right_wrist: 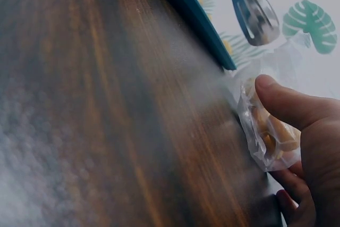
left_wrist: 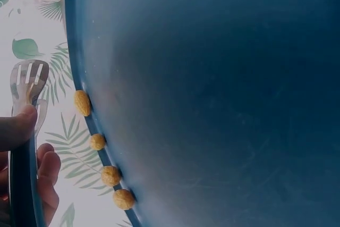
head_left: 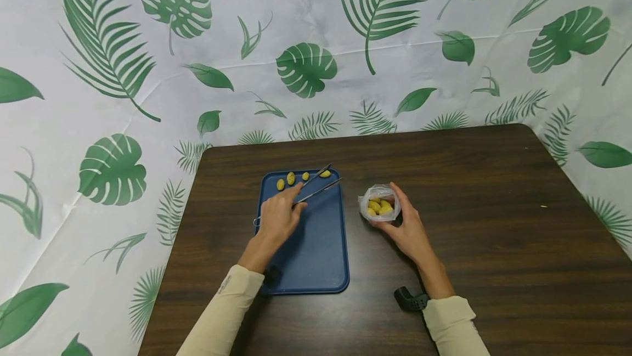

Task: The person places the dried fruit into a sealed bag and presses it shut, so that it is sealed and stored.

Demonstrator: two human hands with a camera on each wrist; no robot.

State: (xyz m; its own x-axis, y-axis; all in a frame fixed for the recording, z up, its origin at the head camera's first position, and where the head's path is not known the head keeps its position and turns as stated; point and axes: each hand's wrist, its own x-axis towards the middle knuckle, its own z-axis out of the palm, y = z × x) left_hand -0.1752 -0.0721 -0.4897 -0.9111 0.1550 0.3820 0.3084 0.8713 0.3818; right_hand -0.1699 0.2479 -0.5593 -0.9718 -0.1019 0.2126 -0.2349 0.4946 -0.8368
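Metal tongs (head_left: pixel 320 191) with slotted ends are gripped in my left hand (head_left: pixel 280 214), over the far part of a blue tray (head_left: pixel 321 252). In the left wrist view the thumb and fingers pinch the tongs (left_wrist: pixel 25 176) from both sides. Their two ends stand apart in the head view. Several small yellow oval pieces (head_left: pixel 291 178) lie along the tray's far edge. To the right of the tray, my right hand (head_left: pixel 407 231) holds a clear plastic bag (head_left: pixel 364 204), thumb and fingers curled round its sides. More yellow pieces (head_left: pixel 379 206) fill the bag's open mouth.
The dark wood table (head_left: pixel 518 246) extends to the right of the bag. A white cloth (head_left: pixel 237 87) printed with green leaves hangs behind the table and along its left side. A dark wrist device (head_left: pixel 411 299) sits at the right wrist.
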